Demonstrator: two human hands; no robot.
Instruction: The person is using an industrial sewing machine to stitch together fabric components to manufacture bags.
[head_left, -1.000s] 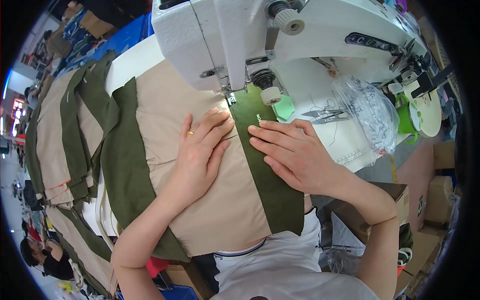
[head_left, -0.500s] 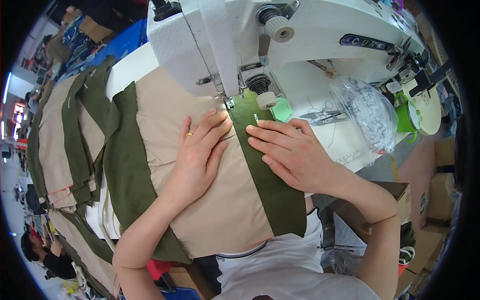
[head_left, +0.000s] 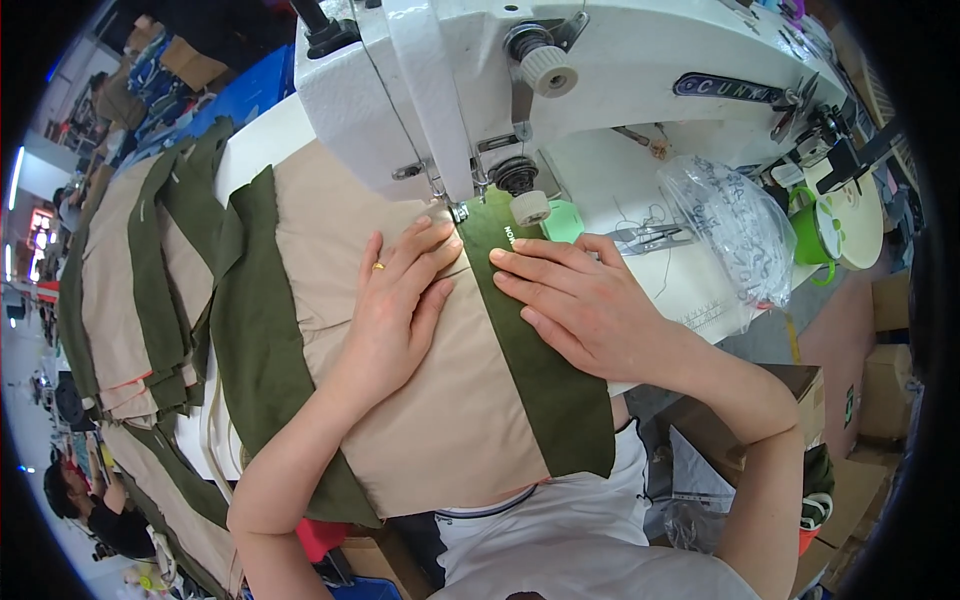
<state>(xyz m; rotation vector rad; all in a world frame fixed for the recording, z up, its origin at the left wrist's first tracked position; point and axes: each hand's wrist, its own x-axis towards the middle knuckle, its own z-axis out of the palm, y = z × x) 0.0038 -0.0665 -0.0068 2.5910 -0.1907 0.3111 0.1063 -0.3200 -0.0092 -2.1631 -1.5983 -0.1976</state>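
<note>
A beige fabric panel [head_left: 450, 400] with dark green bands along its sides lies under the presser foot [head_left: 459, 212] of a white sewing machine [head_left: 620, 75]. My left hand [head_left: 400, 300], a ring on one finger, rests flat on the beige part, its fingertips close to the foot. On the right green band [head_left: 548, 390] my right hand [head_left: 580, 300] lies with fingers stretched out, beside small white lettering. Both hands press on the cloth without gripping it. The seam between beige and green runs from the foot down between my hands. The panel's lower edge hangs over my lap.
More beige and green pieces [head_left: 115, 300] lie at the left. Right of the foot are a green block [head_left: 563, 221], metal thread snips [head_left: 650, 238], a clear plastic bag [head_left: 735, 230] and a green cup [head_left: 815, 235]. Cardboard boxes [head_left: 885, 390] stand at the right; another person [head_left: 100, 500] is at lower left.
The view has shifted very slightly. Both hands stay in nearly the same place on the panel, and the cloth shows no clear movement.
</note>
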